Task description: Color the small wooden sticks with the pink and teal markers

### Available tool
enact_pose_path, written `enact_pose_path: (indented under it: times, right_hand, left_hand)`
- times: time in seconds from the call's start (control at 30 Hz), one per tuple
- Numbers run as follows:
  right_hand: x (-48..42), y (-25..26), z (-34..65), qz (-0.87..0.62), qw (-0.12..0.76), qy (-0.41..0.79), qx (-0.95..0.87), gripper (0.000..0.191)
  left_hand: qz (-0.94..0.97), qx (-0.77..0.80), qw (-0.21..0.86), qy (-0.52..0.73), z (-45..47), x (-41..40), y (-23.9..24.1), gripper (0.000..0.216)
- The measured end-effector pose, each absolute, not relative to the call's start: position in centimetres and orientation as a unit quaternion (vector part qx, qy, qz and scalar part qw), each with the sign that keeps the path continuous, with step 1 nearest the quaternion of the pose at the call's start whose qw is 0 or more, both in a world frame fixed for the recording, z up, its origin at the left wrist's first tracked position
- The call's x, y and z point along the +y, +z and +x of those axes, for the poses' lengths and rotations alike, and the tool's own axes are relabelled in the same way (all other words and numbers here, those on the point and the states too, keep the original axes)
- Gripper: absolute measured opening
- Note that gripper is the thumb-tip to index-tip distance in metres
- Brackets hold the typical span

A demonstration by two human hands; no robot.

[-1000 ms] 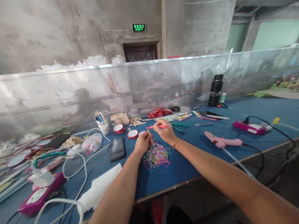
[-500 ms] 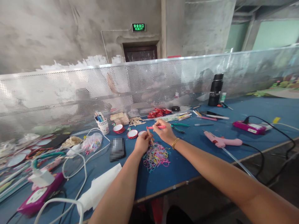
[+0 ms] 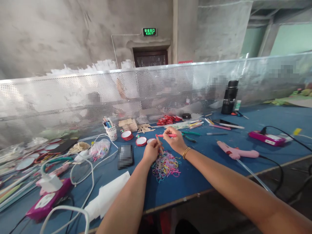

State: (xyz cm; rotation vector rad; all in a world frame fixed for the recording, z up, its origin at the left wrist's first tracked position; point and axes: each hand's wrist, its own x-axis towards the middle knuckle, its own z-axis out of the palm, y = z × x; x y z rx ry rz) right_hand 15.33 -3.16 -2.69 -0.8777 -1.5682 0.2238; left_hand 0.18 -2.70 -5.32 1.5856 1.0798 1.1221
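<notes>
Head view: just beyond the pile of coloured bands point(image 3: 167, 166), the left hand point(image 3: 150, 151) pinches a wooden stick point(image 3: 159, 142), its long axis steep, lower end toward the pile and upper end leaning away leftward. Beyond the pile too, the right hand point(image 3: 174, 140) grips a red marker point(image 3: 173, 135) nearly level, tip pointing left at the stick's top; against the earlier frame, everything sits slightly right and lower, the grips unchanged.
</notes>
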Motion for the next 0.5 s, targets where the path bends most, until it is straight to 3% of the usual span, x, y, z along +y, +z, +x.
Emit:
enact_pose_path:
  times: [0.5]
  right_hand:
    - [-3.21, -2.52, 15.35, -0.375, 0.627, 0.104, -0.675, 0.009]
  left_hand:
    - [0.635, 0.435, 0.446, 0.457, 0.17, -2.51, -5.37, 0.010]
